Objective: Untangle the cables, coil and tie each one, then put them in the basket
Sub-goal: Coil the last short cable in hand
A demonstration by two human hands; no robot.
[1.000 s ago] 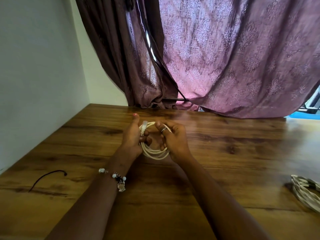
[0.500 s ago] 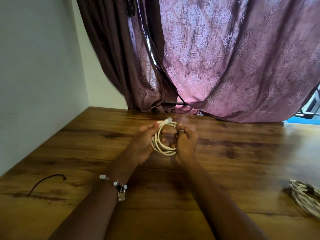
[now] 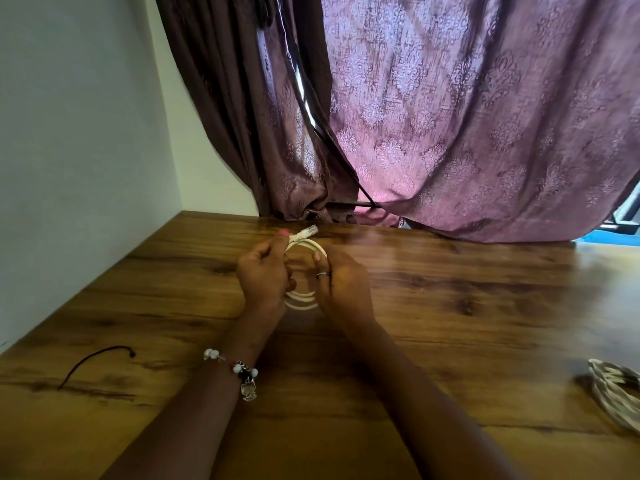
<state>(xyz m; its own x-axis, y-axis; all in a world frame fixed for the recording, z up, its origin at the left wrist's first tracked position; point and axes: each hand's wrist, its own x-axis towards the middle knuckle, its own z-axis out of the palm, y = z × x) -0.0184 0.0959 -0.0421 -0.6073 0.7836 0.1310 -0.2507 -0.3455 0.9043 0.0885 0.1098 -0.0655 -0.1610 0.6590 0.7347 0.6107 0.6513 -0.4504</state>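
White cable [image 3: 300,299] coiled between our two hands, over the middle of the bench [image 3: 467,306], toward its far edge.

We judge the step in hand to be the tying-off: our left hand [image 3: 263,277] grips the left side of the coil, with the connector end [image 3: 307,232] sticking up past its thumb, and our right hand [image 3: 341,282] grips the right side, fingers curled round the loops. We cannot tell whether the free end is already wrapped round the bundle. The next move calls for keeping the loops pinched together while the end is wound round and tucked, then carrying the coil to the woven basket [image 3: 614,389] at the bench's right edge. A thin dark cord [image 3: 93,362] lies near the left edge, well apart, probably still to be done.
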